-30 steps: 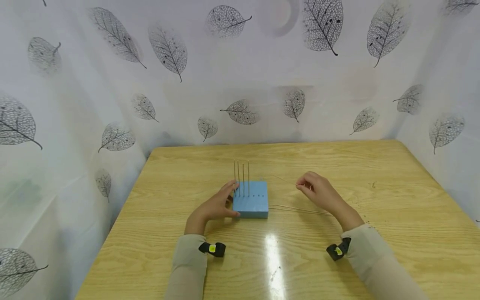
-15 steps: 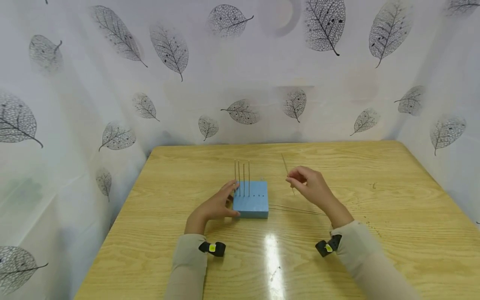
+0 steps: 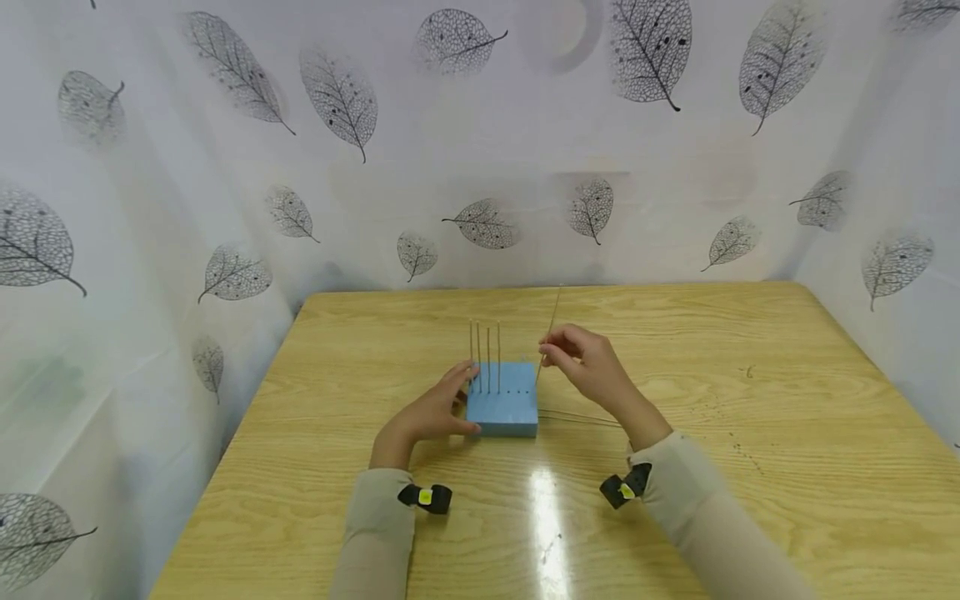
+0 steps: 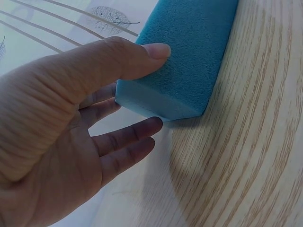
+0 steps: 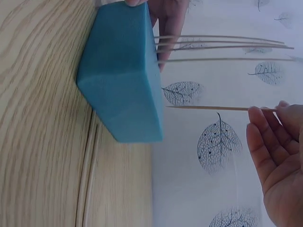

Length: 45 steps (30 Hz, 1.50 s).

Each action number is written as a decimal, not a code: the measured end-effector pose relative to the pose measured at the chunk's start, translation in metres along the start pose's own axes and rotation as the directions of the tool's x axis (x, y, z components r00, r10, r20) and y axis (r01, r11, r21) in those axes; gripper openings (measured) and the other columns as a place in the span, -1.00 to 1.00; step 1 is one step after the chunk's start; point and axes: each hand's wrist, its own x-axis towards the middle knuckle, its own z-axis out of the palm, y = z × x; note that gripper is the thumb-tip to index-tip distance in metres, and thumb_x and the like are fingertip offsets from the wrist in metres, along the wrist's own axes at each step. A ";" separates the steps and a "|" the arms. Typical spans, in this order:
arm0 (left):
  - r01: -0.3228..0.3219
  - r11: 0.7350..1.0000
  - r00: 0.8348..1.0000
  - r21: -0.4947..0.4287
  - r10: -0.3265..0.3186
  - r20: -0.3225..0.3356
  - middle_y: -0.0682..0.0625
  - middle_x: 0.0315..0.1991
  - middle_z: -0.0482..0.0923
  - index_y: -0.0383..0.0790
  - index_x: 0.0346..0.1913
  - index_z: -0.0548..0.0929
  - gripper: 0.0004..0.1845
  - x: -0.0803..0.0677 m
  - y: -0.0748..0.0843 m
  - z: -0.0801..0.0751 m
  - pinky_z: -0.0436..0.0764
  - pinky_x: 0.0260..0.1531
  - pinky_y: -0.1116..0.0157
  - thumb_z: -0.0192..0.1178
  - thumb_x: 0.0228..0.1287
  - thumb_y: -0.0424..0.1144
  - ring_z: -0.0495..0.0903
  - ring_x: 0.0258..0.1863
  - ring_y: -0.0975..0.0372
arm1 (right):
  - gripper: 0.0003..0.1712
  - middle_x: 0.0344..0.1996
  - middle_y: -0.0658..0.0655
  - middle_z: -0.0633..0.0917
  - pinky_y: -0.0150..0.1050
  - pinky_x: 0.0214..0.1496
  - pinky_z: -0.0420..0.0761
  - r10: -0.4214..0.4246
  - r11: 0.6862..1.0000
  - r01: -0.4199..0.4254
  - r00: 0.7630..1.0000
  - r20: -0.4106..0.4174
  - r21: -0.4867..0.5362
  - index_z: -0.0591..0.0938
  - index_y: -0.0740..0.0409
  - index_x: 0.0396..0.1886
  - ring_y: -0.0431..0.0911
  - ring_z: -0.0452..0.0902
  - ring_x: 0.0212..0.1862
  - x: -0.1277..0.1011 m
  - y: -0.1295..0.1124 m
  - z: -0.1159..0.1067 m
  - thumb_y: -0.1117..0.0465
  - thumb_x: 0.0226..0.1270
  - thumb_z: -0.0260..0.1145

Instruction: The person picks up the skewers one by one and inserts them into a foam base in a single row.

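A blue foam block sits on the wooden table, with several thin wooden skewers upright in its left half. Three bare holes continue their row to the right. My left hand holds the block at its left side, thumb on the front face and fingers toward the back. Between thumb and fingertips my right hand pinches another skewer, slightly tilted. In the right wrist view its pointed tip is apart from the block's top, near the right end.
A pair of loose skewers lies on the table to the right of the block, partly under my right forearm. Dark specks mark the tabletop farther right. A white curtain printed with leaves hangs behind the table and at both sides.
My right hand has moved left toward the block, turning its skewer from nearly flat to nearly upright. My left hand and the block have stayed in place.
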 end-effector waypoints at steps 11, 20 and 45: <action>-0.017 1.000 1.000 -0.012 0.017 -0.007 -0.07 0.42 -0.24 -0.21 0.40 -0.04 -0.01 0.001 -0.003 -0.001 0.41 0.04 0.17 0.36 -0.03 -0.24 0.35 0.08 0.06 | -0.94 -0.43 0.21 0.62 -0.25 -0.31 0.60 -0.079 0.995 0.078 0.997 0.006 0.062 0.54 0.37 -0.35 0.05 0.59 -0.40 0.013 -0.008 0.020 0.48 0.21 0.14; -0.015 1.000 1.000 -0.026 0.015 -0.003 -0.05 0.42 -0.24 -0.20 0.40 -0.05 -0.01 0.002 -0.004 -0.001 0.40 0.05 0.19 0.36 -0.03 -0.25 0.35 0.07 0.07 | -0.93 -0.42 0.18 0.61 -0.28 -0.29 0.59 -0.092 0.995 0.091 0.995 0.031 0.034 0.55 0.32 -0.35 0.02 0.59 -0.38 0.016 -0.009 0.027 0.47 0.22 0.13; -0.006 1.000 1.000 -0.016 0.006 -0.004 -0.04 0.42 -0.20 -0.18 0.40 -0.03 -0.01 0.004 -0.007 -0.001 0.42 0.03 0.18 0.36 -0.03 -0.24 0.37 0.05 0.09 | -0.94 -0.50 0.07 0.60 -0.39 -0.44 0.54 -0.090 0.994 0.096 0.992 0.093 -0.053 0.56 0.25 -0.36 -0.13 0.56 -0.45 0.009 0.044 0.054 0.32 0.24 0.19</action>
